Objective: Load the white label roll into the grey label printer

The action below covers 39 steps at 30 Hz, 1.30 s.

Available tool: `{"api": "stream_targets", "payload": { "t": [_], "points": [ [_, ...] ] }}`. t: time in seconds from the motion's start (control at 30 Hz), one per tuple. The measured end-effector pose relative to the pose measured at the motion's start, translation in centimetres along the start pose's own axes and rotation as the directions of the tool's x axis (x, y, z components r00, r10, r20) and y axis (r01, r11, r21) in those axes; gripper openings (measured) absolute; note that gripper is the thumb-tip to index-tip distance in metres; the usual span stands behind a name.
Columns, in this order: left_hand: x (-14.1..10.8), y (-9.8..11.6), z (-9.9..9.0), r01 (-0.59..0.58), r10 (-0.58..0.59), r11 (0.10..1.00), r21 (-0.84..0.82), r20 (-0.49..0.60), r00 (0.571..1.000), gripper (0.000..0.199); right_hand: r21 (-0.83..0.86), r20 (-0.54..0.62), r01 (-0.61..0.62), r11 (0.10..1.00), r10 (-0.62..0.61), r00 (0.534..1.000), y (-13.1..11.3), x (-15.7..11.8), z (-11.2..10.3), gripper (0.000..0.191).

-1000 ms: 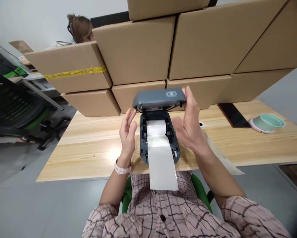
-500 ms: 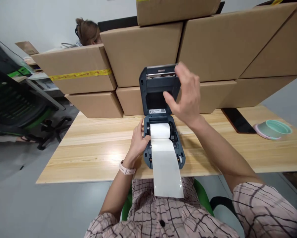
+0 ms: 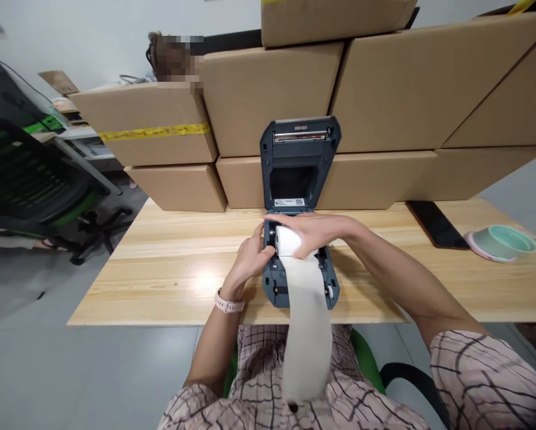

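A dark grey label printer (image 3: 274, 292) stands on the wooden table with its lid (image 3: 300, 155) raised. Inside it is a white paper roll (image 3: 288, 240), whose strip (image 3: 307, 322) hangs over the table's front edge toward my lap. My right hand (image 3: 315, 232) reaches across from the right, its fingers and thumb wrapped round the roll. At the printer's left side, my left hand (image 3: 251, 257) grips the body's edge, its thumb near the roll's left end. The roll's right end is hidden under my right hand.
Stacked cardboard boxes (image 3: 272, 98) wall off the table's back edge. A phone (image 3: 436, 224) and a green cup (image 3: 503, 239) are at the right of the wooden table (image 3: 160, 275). Behind the boxes a person's head shows; a black chair (image 3: 30, 185) stands at the left.
My right hand has come down from beside the raised lid onto the paper roll. The strip has shifted and hangs further down. My left hand stays at the printer's left side.
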State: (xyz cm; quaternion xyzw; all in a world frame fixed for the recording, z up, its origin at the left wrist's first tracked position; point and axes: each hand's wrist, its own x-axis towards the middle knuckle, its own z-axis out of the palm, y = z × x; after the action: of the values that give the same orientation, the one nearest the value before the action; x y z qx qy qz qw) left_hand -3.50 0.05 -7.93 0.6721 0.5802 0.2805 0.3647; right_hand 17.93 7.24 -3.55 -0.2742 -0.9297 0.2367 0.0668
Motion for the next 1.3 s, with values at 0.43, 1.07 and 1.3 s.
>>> {"api": "stream_targets", "payload": {
  "t": [0.43, 1.07, 1.3],
  "points": [
    [-0.1, -0.1, 0.3, 0.021, -0.021, 0.999, -0.04, -0.011, 1.0, 0.079, 0.284, -0.461, -0.187, 0.94, 0.305, 0.833, 7.6, -8.7, -3.6, 0.101],
    [0.1, -0.4, 1.3, 0.031, -0.043, 0.991, -0.128, -0.094, 0.995, 0.076, 0.825, -0.038, -0.317, 0.467, 0.607, 0.794, 9.9, -19.6, 4.1, 0.063],
    [0.1, -1.6, 1.9, -0.008, -0.03, 0.956, -0.294, -0.124, 0.992, 0.079, 0.875, -0.191, 0.041, 0.482, 0.267, 0.945, 1.8, -15.9, 3.4, 0.052]
  ]
}}
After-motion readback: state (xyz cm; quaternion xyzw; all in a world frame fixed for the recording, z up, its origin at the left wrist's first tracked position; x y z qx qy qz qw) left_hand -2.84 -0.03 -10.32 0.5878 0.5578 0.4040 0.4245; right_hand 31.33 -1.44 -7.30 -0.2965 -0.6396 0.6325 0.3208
